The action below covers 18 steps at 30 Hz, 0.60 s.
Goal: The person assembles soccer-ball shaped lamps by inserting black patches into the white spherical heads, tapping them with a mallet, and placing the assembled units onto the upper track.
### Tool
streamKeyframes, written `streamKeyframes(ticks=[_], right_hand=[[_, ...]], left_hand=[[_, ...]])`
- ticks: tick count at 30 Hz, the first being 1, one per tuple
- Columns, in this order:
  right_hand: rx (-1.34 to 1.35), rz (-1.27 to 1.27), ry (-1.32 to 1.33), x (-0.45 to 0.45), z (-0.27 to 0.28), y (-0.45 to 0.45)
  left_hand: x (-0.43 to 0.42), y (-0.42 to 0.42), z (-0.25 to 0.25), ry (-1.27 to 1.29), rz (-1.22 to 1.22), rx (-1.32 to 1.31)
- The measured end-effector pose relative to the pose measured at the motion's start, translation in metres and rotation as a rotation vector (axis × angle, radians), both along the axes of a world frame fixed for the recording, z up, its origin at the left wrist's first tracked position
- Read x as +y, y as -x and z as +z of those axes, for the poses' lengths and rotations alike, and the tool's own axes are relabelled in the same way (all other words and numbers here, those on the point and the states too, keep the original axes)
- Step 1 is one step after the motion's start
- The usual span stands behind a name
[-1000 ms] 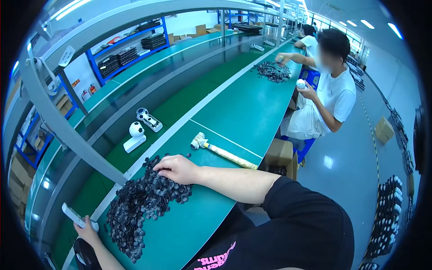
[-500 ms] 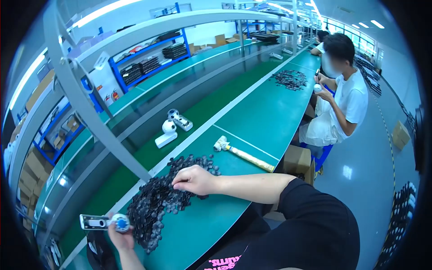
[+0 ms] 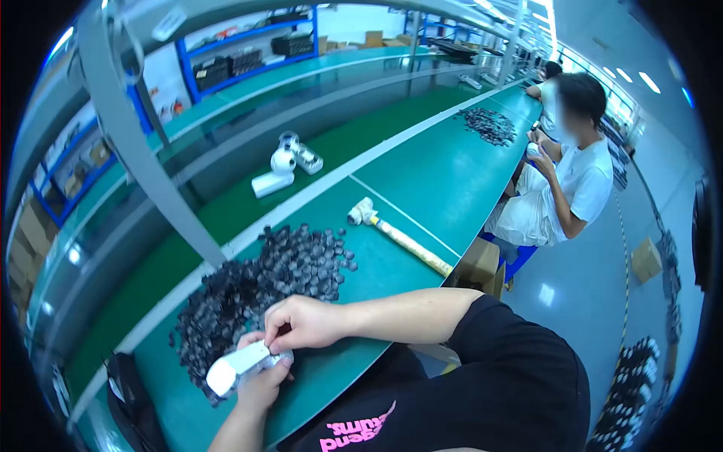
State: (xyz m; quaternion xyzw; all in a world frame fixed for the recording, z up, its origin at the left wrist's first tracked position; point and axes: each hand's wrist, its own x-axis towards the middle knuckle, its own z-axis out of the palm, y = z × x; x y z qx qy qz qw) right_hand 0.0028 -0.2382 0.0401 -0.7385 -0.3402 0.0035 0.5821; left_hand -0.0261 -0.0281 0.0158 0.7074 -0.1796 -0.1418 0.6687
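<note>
My left hand point(image 3: 260, 388) is closed around a white security camera point(image 3: 232, 371), held tilted over the near edge of the dark pile. At the upper end of that camera, my right hand point(image 3: 307, 322) pinches with thumb and forefinger against its body. Whatever lies between those fingertips is too small or hidden to make out. Beside and beyond both hands spreads a heap of small black round pieces point(image 3: 294, 260) on the green bench. A mallet point(image 3: 410, 245) with a wrapped head and yellowish handle lies farther right.
More white cameras point(image 3: 282, 161) rest on the green belt behind the bench rail. A grey post point(image 3: 154, 169) rises at the left. A co-worker point(image 3: 591, 177) sits along the bench near another black pile point(image 3: 488, 126). A cardboard box point(image 3: 478, 264) stands below the edge.
My right hand has come from the black pile toward me and onto the camera. My left hand has moved right with the camera and turned it. The view has shifted slightly.
</note>
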Motion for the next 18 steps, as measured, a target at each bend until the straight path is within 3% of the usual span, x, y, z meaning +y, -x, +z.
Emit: streamKeyframes(ticks=[1, 5, 6, 7, 9, 12, 15, 18], right_hand=[[-0.014, 0.029, 0.019, -0.003, 0.001, -0.003], [0.086, 0.026, 0.118, -0.006, 0.002, -0.005], [0.076, 0.034, 0.123, -0.005, -0.001, -0.005], [0.069, 0.046, 0.122, -0.004, -0.003, -0.007], [0.164, 0.029, 0.114, 0.0, 0.003, 0.001], [0.168, 0.042, 0.057, 0.017, -0.005, 0.001], [0.067, -0.003, 0.039, 0.01, -0.007, 0.003], [-0.017, 0.027, 0.069, 0.009, -0.007, 0.0]], left_hand=[[-0.006, 0.005, 0.007, 0.038, 0.009, 0.165], [-0.007, -0.005, -0.002, -0.013, -0.033, 0.155], [-0.002, -0.017, -0.022, -0.094, -0.117, -0.234], [-0.005, -0.013, -0.007, -0.059, -0.093, -0.031], [-0.004, -0.009, -0.003, 0.044, -0.062, 0.113], [0.009, -0.011, -0.006, -0.005, -0.083, 0.272], [0.003, -0.016, -0.016, -0.007, -0.062, -0.148], [-0.001, -0.015, -0.028, 0.152, -0.053, -0.177]])
